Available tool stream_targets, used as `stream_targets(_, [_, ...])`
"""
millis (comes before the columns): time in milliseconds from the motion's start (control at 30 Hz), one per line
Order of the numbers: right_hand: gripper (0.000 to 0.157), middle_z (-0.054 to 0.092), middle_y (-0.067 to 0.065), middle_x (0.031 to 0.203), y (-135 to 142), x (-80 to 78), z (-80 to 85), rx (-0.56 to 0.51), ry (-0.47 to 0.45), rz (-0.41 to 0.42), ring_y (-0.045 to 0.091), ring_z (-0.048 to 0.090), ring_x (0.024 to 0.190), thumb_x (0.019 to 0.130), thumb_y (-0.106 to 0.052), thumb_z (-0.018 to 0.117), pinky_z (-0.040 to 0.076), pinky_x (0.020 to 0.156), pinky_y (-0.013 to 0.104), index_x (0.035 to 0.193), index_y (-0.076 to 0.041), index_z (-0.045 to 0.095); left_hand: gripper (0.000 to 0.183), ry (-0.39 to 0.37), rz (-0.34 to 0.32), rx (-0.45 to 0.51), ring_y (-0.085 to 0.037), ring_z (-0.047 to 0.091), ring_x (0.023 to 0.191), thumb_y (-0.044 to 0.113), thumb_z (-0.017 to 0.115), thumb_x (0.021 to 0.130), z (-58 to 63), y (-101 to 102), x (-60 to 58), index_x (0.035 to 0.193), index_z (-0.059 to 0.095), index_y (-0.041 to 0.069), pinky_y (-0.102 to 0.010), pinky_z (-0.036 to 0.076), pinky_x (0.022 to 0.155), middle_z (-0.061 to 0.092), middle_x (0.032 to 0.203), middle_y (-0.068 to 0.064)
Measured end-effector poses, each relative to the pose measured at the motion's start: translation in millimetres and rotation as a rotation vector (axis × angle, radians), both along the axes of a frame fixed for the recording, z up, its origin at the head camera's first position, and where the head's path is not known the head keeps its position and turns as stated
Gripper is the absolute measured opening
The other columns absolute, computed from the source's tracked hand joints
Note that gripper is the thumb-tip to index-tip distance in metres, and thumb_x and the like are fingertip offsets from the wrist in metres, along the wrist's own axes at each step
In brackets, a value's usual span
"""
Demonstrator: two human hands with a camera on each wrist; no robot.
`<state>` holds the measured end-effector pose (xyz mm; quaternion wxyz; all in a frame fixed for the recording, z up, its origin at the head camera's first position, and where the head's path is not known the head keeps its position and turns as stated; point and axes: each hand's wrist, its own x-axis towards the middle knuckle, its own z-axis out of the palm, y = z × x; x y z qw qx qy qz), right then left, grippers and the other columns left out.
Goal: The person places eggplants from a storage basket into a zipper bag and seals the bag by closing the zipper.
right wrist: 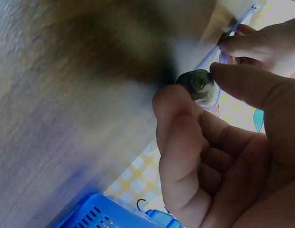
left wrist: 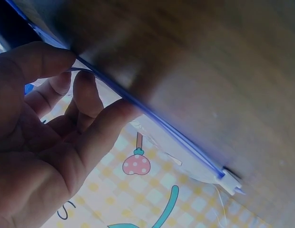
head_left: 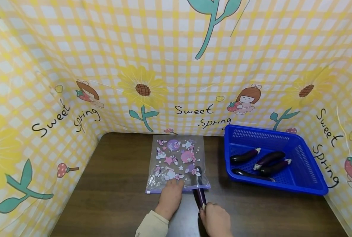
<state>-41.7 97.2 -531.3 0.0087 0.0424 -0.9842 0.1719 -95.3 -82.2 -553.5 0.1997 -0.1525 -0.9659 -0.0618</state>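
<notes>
A clear zip bag printed with pink and purple figures lies flat on the table, its purple-edged mouth toward me. My left hand pinches the upper layer of that mouth, and in the left wrist view the edge parts slightly beside the fingers. A dark purple eggplant points away from me, its far half inside the bag. Its near end is gripped by my right hand; the right wrist view shows the green stem end between thumb and fingers.
A blue plastic basket stands on the right of the brown table, with several eggplants in it. Yellow checked cloth walls the table at the back and both sides. The bag's white slider sits at its left corner.
</notes>
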Motion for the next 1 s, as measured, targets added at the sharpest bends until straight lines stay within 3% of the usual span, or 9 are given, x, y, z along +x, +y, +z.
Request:
stream_targets(267, [0.029,0.055,0.005,0.060,0,-2.6,-2.4,-0.033,0.018,0.031,0.030,0.058,0.054,0.080,-0.023,0.076,0.046,0.048,0.046,0.066,-0.012,0.054,0.018,-0.033,-0.001,0.011,-0.031,0.061,0.073,-0.004,0.068,0.076,-2.8,0,-1.3,0.085,0.057,0.006,-0.040,0.053,0.048,0.059,0.077,-0.015])
stream_targets(467, [0.029,0.056,0.008,0.057,-7,-10.3,-9.1,-0.029,0.089,0.006,0.032,0.058,0.050,0.080,-0.020,0.074,0.044,0.044,0.046,0.064,-0.010,0.053,0.017,-0.027,0.000,0.005,-0.030,0.060,0.072,-0.004,0.068,0.076,-4.0,0,-1.7,0.085,0.058,0.006,-0.041,0.053,0.048,0.059,0.077,-0.014])
stream_targets(700, [0.030,0.059,0.012,0.061,-16,-23.0,-12.8,-0.034,0.090,-0.063,0.036,0.061,0.054,0.084,-0.022,0.073,0.046,0.046,0.049,0.068,-0.007,0.054,0.015,-0.012,0.000,0.005,-0.030,0.060,0.072,-0.003,0.067,0.078,-4.1,0,-0.5,0.085,0.058,0.006,-0.041,0.054,0.050,0.059,0.077,-0.014])
stream_targets(1000, [0.033,0.061,0.015,0.062,-21,-41.4,-11.7,-0.004,0.158,-0.049,0.037,0.063,0.055,0.088,-0.021,0.073,0.048,0.046,0.050,0.064,-0.004,0.057,0.013,-0.023,0.004,-0.019,-0.030,0.060,0.073,-0.001,0.066,0.079,-1.7,0,-0.6,0.086,0.058,0.007,-0.041,0.054,0.054,0.059,0.077,-0.014])
